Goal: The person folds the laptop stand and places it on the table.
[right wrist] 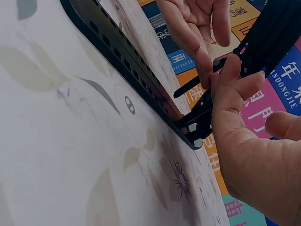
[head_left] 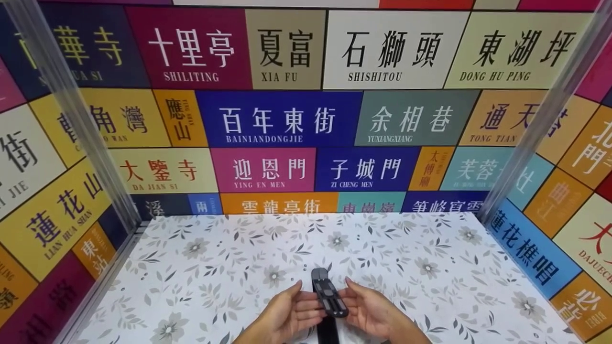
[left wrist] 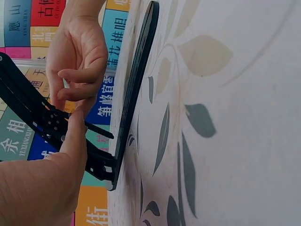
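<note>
A black folding stand is on the white patterned table, its long flat base lying on the cloth. Its hinged upper arm slants upward from one end of the base, with a thin strut at the joint. From the left, my left hand reaches in with fingers extended and tips against the arm's underside. My right hand mirrors it on the other side, fingertips near the hinge. In the head view both thumbs point up, away from the stand. The arm partly hides the fingertips.
White cloth with grey flowers and leaves covers the table. Behind it stands a wall of coloured panels with lettering. Metal posts rise at the back left and back right corners.
</note>
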A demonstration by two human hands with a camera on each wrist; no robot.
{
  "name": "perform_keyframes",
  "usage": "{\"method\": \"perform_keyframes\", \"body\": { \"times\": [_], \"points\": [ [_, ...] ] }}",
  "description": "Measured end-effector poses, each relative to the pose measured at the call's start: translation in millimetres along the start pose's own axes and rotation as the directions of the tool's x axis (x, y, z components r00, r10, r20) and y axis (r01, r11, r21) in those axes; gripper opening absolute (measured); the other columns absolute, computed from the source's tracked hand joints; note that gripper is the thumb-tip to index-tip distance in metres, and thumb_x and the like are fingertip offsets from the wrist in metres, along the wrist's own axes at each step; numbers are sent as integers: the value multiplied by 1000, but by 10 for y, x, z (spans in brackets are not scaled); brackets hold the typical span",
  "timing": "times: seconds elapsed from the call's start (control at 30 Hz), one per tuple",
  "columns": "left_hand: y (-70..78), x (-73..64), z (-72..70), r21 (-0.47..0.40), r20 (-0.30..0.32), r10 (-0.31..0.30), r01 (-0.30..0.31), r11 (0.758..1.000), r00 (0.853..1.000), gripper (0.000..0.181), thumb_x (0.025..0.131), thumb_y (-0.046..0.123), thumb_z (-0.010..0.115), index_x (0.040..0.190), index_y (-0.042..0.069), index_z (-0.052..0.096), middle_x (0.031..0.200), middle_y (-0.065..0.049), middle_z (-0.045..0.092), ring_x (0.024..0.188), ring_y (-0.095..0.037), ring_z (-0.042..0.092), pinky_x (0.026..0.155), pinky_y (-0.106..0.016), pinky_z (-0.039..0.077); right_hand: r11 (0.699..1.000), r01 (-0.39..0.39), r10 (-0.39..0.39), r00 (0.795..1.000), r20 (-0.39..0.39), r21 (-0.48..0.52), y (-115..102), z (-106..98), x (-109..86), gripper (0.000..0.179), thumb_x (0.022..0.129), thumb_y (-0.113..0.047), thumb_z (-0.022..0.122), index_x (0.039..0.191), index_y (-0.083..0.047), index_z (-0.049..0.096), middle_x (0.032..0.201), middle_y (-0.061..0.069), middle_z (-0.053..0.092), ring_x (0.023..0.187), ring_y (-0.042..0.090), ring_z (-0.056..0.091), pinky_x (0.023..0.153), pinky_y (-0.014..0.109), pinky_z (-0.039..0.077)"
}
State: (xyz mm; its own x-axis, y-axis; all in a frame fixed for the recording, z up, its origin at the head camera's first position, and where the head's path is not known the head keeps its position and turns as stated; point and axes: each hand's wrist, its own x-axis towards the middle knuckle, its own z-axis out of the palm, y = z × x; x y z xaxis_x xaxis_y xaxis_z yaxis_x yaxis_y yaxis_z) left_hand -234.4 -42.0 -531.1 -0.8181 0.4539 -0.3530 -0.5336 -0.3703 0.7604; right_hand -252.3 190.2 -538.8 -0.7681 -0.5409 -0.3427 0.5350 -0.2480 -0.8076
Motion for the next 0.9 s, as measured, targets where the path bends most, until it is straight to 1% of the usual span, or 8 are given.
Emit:
{"method": "perform_keyframes", "body": {
  "times": [0.13,0.23,0.43,0.53,0.67,0.77,0.83,0.9],
  "points": [
    [13,8,-1,5,16,18,-18,1000,1000,68,98,44,34,129,-17,36,116,-29,59,105,-37,61,94,-47,47,1000,11,-11,1000,-16,4,0,3,20,62,95,-48,44,124,6,42,112,18,64,99,25,65,83,30,53],
    [20,18,-1,7,26,21,-22,1000,999,68,98,44,34,130,-16,36,118,-29,59,106,-37,61,94,-46,46,1000,18,-18,1000,-19,15,2,5,28,62,95,-47,45,125,8,42,113,19,63,103,29,64,87,34,52],
    [41,28,5,-25,3,-1,2,1000,1000,66,98,43,35,131,-14,35,114,-27,61,105,-37,61,93,-45,47,999,16,-16,1000,-9,46,-1,23,48,45,95,-37,51,115,3,53,105,14,68,98,24,66,84,32,53],
    [56,31,12,-37,-4,-9,9,999,1000,65,98,43,36,132,-12,34,115,-27,61,107,-36,61,93,-45,47,998,33,-33,999,12,54,7,31,55,40,95,-29,52,115,4,56,105,14,68,96,22,67,86,32,52],
    [67,30,27,-44,-7,-9,8,999,1000,65,99,43,35,131,-14,33,116,-28,60,108,-36,60,93,-44,48,996,73,-76,996,53,49,28,39,61,38,94,-16,52,122,10,52,107,14,68,96,21,67,87,33,51],
    [67,23,39,-38,-2,-5,5,999,1000,66,99,42,34,131,-16,33,116,-29,60,108,-36,60,93,-43,48,995,91,-94,994,61,45,36,48,68,38,93,-10,51,124,13,49,106,14,68,96,21,67,86,31,51],
    [62,22,47,-35,-1,3,-3,999,1000,64,99,39,37,129,-18,35,114,-28,60,107,-35,61,93,-42,48,995,90,-93,994,52,46,39,53,70,37,93,-8,52,124,13,49,106,13,68,96,21,67,84,29,51],
    [49,25,59,-25,-7,18,-18,1000,1000,56,98,31,42,126,-17,41,111,-26,63,103,-33,63,91,-39,50,995,81,-83,996,43,50,41,58,70,38,92,-7,53,125,13,48,106,14,68,95,21,67,83,27,52]
  ]
}}
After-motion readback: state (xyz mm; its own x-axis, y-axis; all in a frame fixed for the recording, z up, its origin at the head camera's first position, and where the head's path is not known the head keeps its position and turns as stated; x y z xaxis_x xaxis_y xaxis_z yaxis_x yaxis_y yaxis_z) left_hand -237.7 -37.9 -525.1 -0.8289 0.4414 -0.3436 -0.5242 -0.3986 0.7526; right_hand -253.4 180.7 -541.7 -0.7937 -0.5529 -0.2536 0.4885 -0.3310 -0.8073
